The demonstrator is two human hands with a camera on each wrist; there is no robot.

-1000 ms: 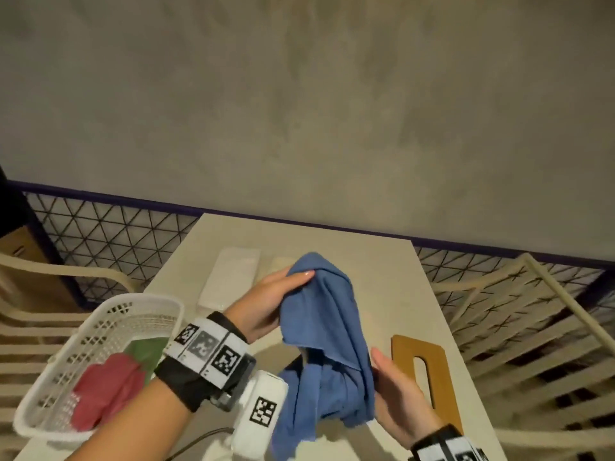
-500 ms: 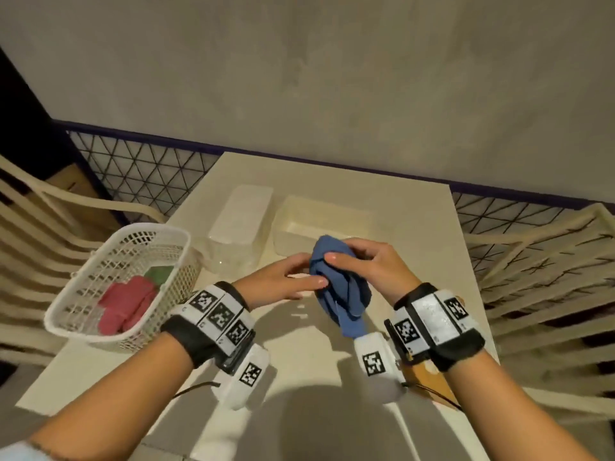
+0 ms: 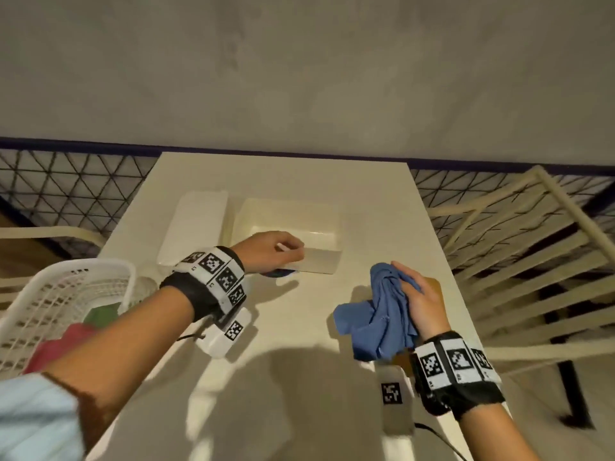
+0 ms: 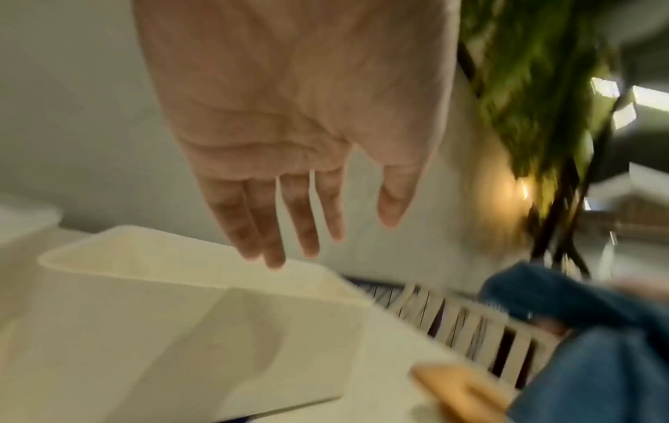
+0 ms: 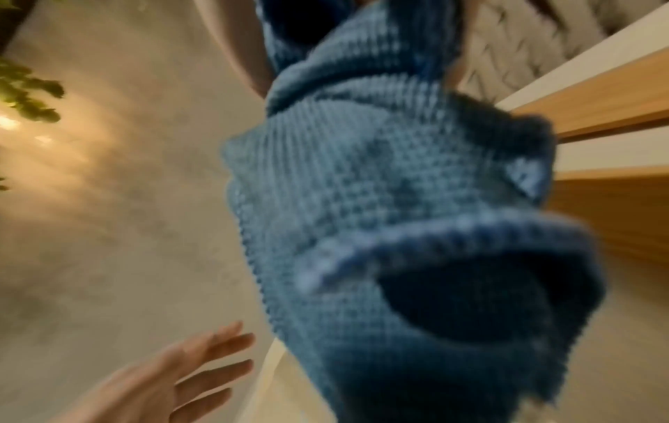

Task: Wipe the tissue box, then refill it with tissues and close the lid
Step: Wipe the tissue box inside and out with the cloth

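An open white tissue box [image 3: 320, 261] stands lidless mid-table, its inside looking bare. My left hand [image 3: 273, 249] hovers over its near left corner; in the left wrist view the fingers [image 4: 275, 229] are straight and spread just above the box rim [image 4: 144, 257], holding nothing. My right hand [image 3: 420, 296] grips a bunched blue cloth [image 3: 379, 314] to the right of the box, and the cloth [image 5: 398, 200] fills the right wrist view. A white tissue pack [image 3: 193, 227] lies left of the box. The wooden lid [image 3: 434, 284] lies partly under my right hand.
A white plastic basket [image 3: 66, 287] with red and green cloths sits at the table's left front corner. Slatted chairs [image 3: 519, 261] flank the table [image 3: 316, 181], which stands against a grey wall. A black mesh fence runs behind it.
My hands have parted. The left let go of the cloth and moved to the box's near corner, while the right carried the bunched cloth down to the right, beside the wooden lid.
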